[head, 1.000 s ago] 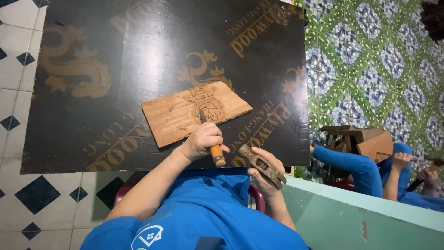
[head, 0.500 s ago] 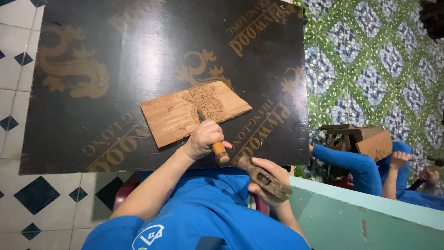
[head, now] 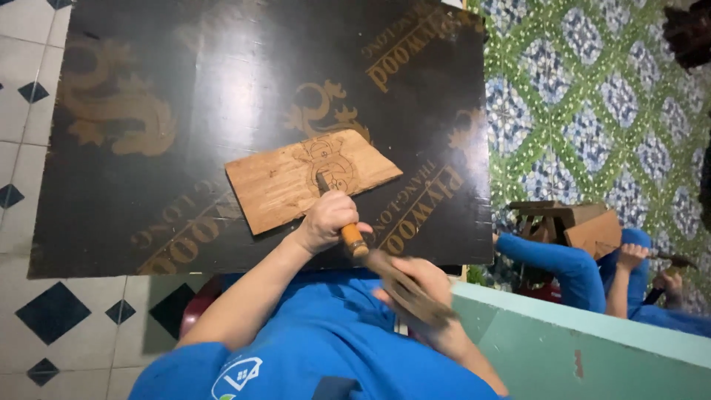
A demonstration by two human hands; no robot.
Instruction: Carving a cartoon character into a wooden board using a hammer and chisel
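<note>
A light wooden panel (head: 274,185) with a carved emblem lies on a large black plywood board (head: 222,89). My left hand (head: 326,218) grips a chisel (head: 354,239) by its orange handle, and the blade tip rests on the carved emblem. Just behind the chisel's end, my right hand (head: 429,292) holds a wooden mallet (head: 400,285), blurred by motion. The mallet's near end reaches close to the chisel handle. My blue shirt fills the bottom of the view.
The board lies on a white floor with black diamond tiles (head: 44,311). Green patterned tiles (head: 592,96) lie to the right. A co-worker's blue sleeve (head: 555,259) and a wooden piece (head: 589,230) are at right, behind a teal panel (head: 592,355).
My right hand with the mallet has swung back a little from the chisel's end, then toward it again, and is now blurred. The left hand and chisel have stayed on the carving.
</note>
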